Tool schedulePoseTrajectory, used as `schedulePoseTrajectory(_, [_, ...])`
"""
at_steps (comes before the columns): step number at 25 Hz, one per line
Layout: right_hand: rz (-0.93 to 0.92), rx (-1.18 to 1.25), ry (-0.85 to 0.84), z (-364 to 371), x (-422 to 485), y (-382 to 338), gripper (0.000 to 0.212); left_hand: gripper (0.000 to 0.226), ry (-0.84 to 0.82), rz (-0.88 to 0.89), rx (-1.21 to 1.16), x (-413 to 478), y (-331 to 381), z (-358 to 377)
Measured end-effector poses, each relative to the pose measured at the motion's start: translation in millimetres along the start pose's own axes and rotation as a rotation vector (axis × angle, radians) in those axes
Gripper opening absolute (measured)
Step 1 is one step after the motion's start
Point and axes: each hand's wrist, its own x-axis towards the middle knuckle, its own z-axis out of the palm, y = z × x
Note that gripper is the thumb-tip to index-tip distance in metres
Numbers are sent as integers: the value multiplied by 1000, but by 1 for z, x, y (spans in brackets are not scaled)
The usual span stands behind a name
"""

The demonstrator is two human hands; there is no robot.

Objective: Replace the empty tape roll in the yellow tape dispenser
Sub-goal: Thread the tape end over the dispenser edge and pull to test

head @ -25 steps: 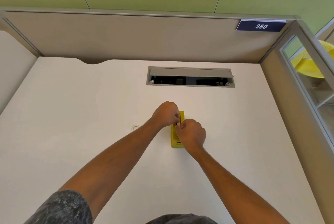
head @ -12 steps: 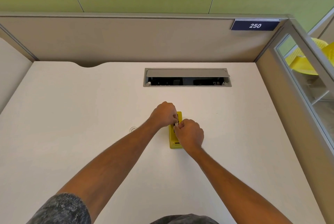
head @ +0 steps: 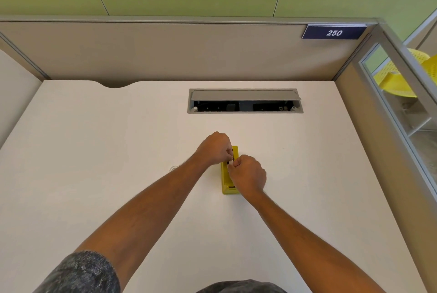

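The yellow tape dispenser (head: 227, 186) lies on the white desk (head: 94, 151), its long side pointing away from me. My left hand (head: 215, 148) comes in from the left over its far half, fingers curled. My right hand (head: 248, 178) covers its right side and middle. The fingertips of both hands meet over the dispenser's dark slot and pinch a small white part (head: 229, 162); I cannot tell whether it is a tape roll or its core. A faint clear ring (head: 174, 169) lies on the desk just left of my left wrist.
An open grey cable hatch (head: 244, 101) is set into the desk beyond the dispenser. Beige partition walls (head: 165, 51) close the desk at the back and right, with a "250" sign (head: 334, 32). Yellow chairs (head: 397, 77) show behind the right glass panel.
Both hands stay closed at the same spot over the dispenser. Only the camera view has shifted slightly.
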Motion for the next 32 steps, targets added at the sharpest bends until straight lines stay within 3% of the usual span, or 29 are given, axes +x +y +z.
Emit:
schedulePoseTrajectory(9, [-8,-61,-17,3,-3,2,37,9,-17,-5,14,2,0,-1])
schedulePoseTrajectory(32, [-37,-91,17,4,5,5,33,7,-15,-5,28,3,1,-1])
